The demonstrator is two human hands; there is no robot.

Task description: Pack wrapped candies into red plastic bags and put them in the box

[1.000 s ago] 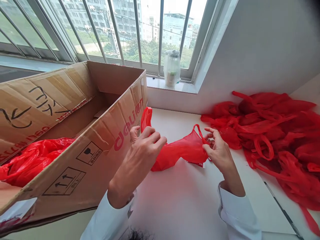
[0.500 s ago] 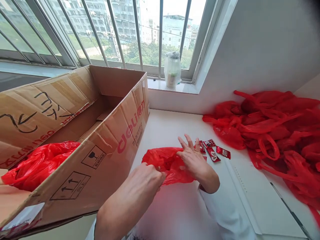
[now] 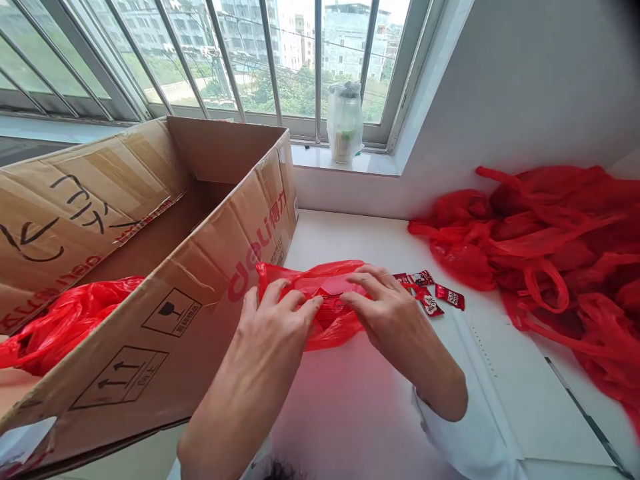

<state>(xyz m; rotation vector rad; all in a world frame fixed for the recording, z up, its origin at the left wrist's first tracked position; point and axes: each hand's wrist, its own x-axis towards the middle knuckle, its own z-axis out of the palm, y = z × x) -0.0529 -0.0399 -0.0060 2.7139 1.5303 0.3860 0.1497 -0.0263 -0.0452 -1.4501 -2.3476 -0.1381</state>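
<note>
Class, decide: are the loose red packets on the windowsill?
No, the loose red packets lie on the white tabletop, beside the right hand.

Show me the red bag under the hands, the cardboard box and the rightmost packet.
Red bag (image 3: 327, 275), head view: far side.
Cardboard box (image 3: 213, 333), head view: deli-marked wall.
Rightmost packet (image 3: 450, 297), head view: printed middle.

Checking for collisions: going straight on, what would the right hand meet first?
The right hand would likely meet the red bag between the hands first, then the left hand; depth is unclear.
</note>
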